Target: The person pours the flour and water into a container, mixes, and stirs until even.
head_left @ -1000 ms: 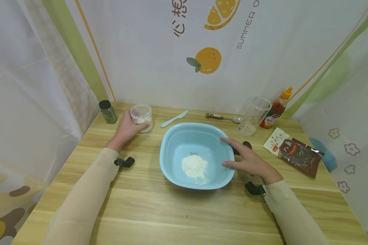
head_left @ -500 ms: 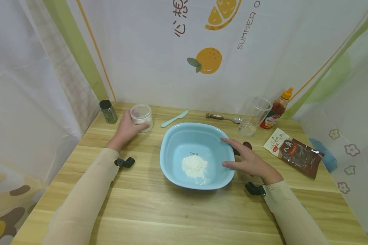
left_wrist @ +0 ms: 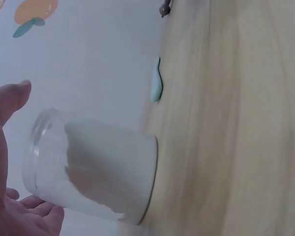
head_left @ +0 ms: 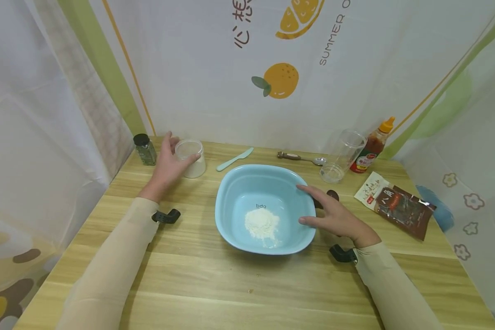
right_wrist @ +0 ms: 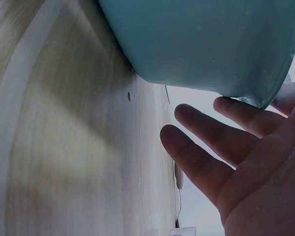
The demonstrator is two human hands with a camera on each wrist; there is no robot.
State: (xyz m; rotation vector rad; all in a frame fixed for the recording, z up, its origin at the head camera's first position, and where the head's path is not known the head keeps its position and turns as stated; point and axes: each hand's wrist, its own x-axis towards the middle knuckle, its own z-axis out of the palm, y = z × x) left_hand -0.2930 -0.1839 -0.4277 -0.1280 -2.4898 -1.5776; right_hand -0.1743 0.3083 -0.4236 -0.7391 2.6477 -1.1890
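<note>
My left hand is spread beside a clear jar of white powder, near the table's back left. In the left wrist view, the thumb stands apart from the jar's rim while the other fingers lie behind it. A light blue bowl sits mid-table with a heap of white powder inside. At its right rim rests my right hand, thumb and forefinger over the edge. The right wrist view shows the other fingers straight, outside the bowl and under its rim.
Left of the jar stands a dark-capped spice bottle. Behind the bowl lie a pale green spreader and a spoon. A clear cup, a sauce bottle and a brown packet are at right; a dark knob shows beside the bowl.
The left hand has let go of the jar: its fingers have lifted and spread, and it has shifted slightly left. Jar, bowl and right hand stay in place.
</note>
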